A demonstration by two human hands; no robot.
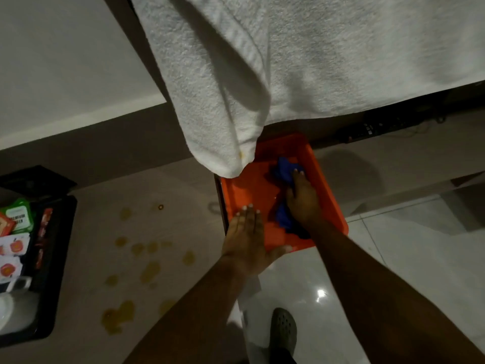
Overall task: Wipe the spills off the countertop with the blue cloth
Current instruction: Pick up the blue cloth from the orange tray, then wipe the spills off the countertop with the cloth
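The blue cloth lies crumpled inside an orange tray that sticks out past the right end of the pale countertop. My right hand rests on top of the cloth, fingers closing around it. My left hand grips the tray's near left edge, thumb under the front rim. Several yellowish spills dot the countertop to the left of the tray, the largest puddle near the front edge.
A white towel hangs down from above and covers the tray's far left corner. A black tray with tea sachets and white cups sits at the counter's left. Glossy floor tiles and my shoe lie below right.
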